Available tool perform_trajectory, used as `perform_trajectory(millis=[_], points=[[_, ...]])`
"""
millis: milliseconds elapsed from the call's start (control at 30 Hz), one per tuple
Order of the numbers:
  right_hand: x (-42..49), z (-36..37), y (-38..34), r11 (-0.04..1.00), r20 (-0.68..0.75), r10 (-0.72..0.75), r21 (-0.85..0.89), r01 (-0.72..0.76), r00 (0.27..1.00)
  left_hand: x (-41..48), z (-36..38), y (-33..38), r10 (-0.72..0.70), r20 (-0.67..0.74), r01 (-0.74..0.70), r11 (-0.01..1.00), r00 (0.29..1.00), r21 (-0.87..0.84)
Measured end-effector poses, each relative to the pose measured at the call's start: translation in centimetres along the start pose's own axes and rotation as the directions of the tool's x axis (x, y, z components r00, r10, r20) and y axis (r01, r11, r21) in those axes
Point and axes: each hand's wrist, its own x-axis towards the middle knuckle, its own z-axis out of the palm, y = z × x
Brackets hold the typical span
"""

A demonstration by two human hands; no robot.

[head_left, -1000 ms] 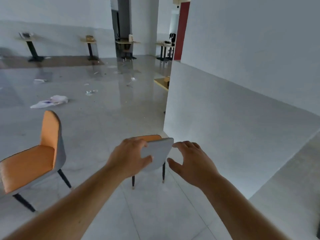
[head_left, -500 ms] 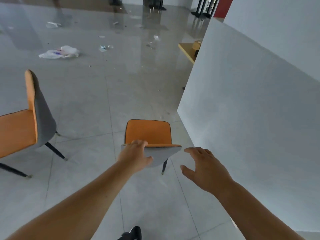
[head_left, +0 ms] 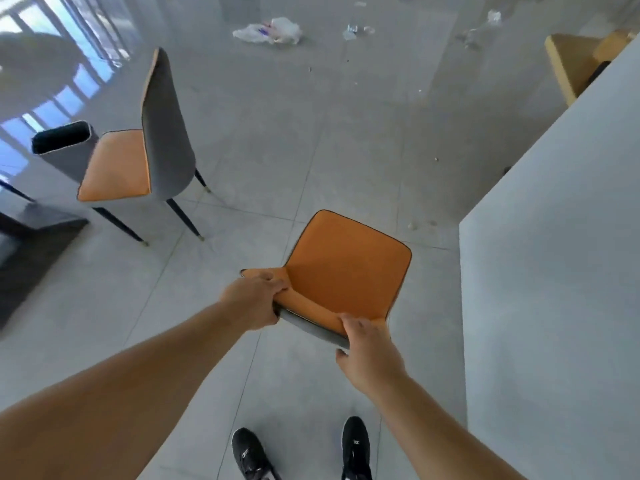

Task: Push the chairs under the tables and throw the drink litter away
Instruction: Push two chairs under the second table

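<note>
Both hands, left (head_left: 254, 299) and right (head_left: 369, 351), grip the orange chair (head_left: 346, 268) backrest

An orange-seated chair with a grey padded back and thin dark legs (head_left: 341, 282) stands at the centre of the view on the grey tiled floor, seat facing twelve o'clock, its backrest top gripped at both ends. A second chair of the same orange and grey make (head_left: 138, 150) stands upright at ten o'clock, seat facing nine o'clock, well apart from the first. A crumpled white plastic bag (head_left: 268, 31) lies on the floor at twelve o'clock, with small clear scraps of litter (head_left: 353, 31) just beside it at one o'clock. A pale wooden table corner (head_left: 571, 64) shows at two o'clock.
</note>
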Motion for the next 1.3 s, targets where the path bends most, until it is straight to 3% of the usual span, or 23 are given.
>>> perform_trajectory(millis=[67, 100, 200, 267, 400, 533, 700, 900, 1300], points=[[1.1, 0.3, 1.0, 1.0, -0.017, -0.025, 0.019, 0.025, 1.0, 1.5, -0.6, 0.0, 0.032, 0.065, -0.034, 0.999, 0.997, 0.034], [1.6, 0.3, 1.2, 0.999, -0.019, -0.036, 0.021, 0.037, 0.999, 2.4, -0.7, -0.4, 0.109, 0.026, -0.111, 0.985, 0.994, 0.131], [2.5, 0.3, 0.3, 0.997, 0.015, -0.078, -0.005, 0.078, 0.997, 1.0, -0.5, -1.5, 0.122, -0.002, -0.12, 0.984, 0.993, 0.128], [2.6, 0.5, -0.9, 0.993, 0.061, -0.111, -0.039, 0.114, 0.992, -1.2, 0.5, -2.1, -0.041, -0.043, 0.044, 0.996, 0.998, 0.08], [3.0, 1.1, -5.2, 0.957, 0.186, -0.246, -0.111, 0.269, 0.951, -7.2, 4.2, -6.1, -0.215, -0.068, 0.218, 0.975, 0.974, 0.044], [5.0, 2.9, -12.9, 0.857, 0.309, -0.429, -0.158, 0.491, 0.849, -13.9, 9.1, -12.0, -0.441, 0.016, 0.437, 0.883, 0.897, -0.169], [7.6, 6.4, -25.1, 0.684, 0.447, -0.563, -0.22, 0.696, 0.695, -22.0, 14.6, -18.0, -0.664, 0.158, 0.672, 0.661, 0.731, -0.334], [10.4, 11.0, -40.2, 0.481, 0.512, -0.643, -0.31, 0.82, 0.57, -28.4, 19.8, -25.2, -0.829, 0.154, 0.759, 0.396, 0.537, -0.517], [18.7, 14.4, -63.2, 0.225, 0.577, -0.708, -0.362, 0.905, 0.407, -28.7, 18.8, -45.4, -0.884, 0.149, 0.784, 0.302, 0.443, -0.543]])
